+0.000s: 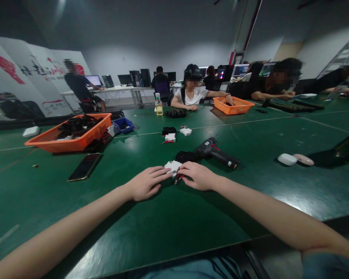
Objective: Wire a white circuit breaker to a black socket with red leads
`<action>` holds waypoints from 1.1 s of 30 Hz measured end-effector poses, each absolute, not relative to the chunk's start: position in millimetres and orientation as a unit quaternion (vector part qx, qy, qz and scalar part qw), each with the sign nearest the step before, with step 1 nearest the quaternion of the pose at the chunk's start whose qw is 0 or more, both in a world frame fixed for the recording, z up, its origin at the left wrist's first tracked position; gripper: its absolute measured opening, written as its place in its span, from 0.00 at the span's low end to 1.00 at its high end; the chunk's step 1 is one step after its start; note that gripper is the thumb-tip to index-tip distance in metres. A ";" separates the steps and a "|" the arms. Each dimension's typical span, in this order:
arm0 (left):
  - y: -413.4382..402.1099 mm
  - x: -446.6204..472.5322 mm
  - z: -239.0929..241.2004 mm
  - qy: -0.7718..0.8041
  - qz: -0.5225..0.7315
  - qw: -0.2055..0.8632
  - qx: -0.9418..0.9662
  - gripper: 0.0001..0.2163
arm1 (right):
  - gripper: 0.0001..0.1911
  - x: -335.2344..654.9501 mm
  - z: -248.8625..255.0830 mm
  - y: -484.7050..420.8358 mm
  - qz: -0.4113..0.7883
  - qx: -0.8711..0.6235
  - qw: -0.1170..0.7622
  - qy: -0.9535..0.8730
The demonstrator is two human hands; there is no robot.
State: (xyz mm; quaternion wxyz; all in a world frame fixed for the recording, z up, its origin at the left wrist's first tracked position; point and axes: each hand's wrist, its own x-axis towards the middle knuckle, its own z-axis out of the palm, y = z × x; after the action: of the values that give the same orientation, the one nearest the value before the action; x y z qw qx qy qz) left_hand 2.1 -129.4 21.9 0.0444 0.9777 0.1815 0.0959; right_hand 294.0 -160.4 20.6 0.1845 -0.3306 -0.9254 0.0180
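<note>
A small white plastic part (172, 166) with red and black wires (178, 178) lies in front of me on the green table (174, 228). My left hand (145, 182) reaches it from the left, fingers stretched out, the fingertips touching its near side. From the right, my right hand (200, 176) has its fingers bent over the part's edge, with thumb and fingers close to the wires. Just behind lies a black part (187, 156), too dark to make out. A black cordless drill (216, 152) rests on its side beyond my right hand.
Farther off sit more white parts (186, 131) and black parts (169, 130). At left are an orange basket (61, 145) of black pieces, a blue bin (123, 125) and a phone (85, 167). A white case (287, 159) lies right. Across the table, a person reaches into another orange basket (234, 108).
</note>
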 end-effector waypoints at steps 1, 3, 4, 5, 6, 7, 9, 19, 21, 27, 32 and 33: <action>-128.4 3.2 22.4 0.176 0.090 0.054 0.979 0.31 | 0.15 294.2 20.3 -160.4 0.018 -0.333 0.184 -0.925; -127.3 3.9 22.8 0.177 0.089 0.070 0.978 0.32 | 0.13 294.4 20.0 -160.2 0.017 -0.335 0.184 -0.924; -127.2 3.5 22.6 0.183 0.093 0.074 0.976 0.32 | 0.13 294.4 20.0 -160.2 0.017 -0.334 0.184 -0.924; -127.4 2.9 22.2 0.191 0.099 0.075 0.974 0.32 | 0.12 294.5 20.2 -160.4 0.017 -0.333 0.186 -0.924; -127.8 2.0 21.8 0.198 0.107 0.075 0.971 0.31 | 0.11 294.7 20.4 -160.6 0.016 -0.332 0.188 -0.924; -128.3 1.1 21.3 0.204 0.113 0.073 0.970 0.30 | 0.09 294.9 20.6 -160.9 0.015 -0.331 0.192 -0.924; -129.2 -0.4 20.2 0.210 0.126 0.068 0.967 0.26 | 0.07 295.8 21.2 -161.4 0.013 -0.332 0.197 -0.922; -127.1 -1.7 17.7 0.273 0.173 0.036 0.946 0.15 | 0.09 299.8 25.7 -160.0 0.042 -0.346 0.170 -0.922; -126.7 -1.3 17.4 0.291 0.183 0.034 0.938 0.19 | 0.09 299.0 26.4 -160.4 0.044 -0.349 0.168 -0.921; -120.4 -3.1 4.5 0.383 0.200 0.016 0.902 0.31 | 0.13 300.8 32.0 -161.7 0.014 -0.351 0.161 -0.922; -111.3 -5.9 -7.9 0.446 0.206 0.003 0.871 0.32 | 0.12 313.9 40.2 -160.0 -0.015 -0.338 0.098 -0.936; -109.9 -6.1 -8.6 0.445 0.204 0.003 0.872 0.31 | 0.12 316.2 41.2 -160.0 -0.021 -0.338 0.087 -0.937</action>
State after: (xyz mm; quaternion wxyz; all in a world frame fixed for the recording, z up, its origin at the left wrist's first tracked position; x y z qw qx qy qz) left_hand -6.1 -109.9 -8.6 0.0032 0.8721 0.4448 0.2040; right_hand 316.2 -160.0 41.2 0.0874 -0.3376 -0.9370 -0.0212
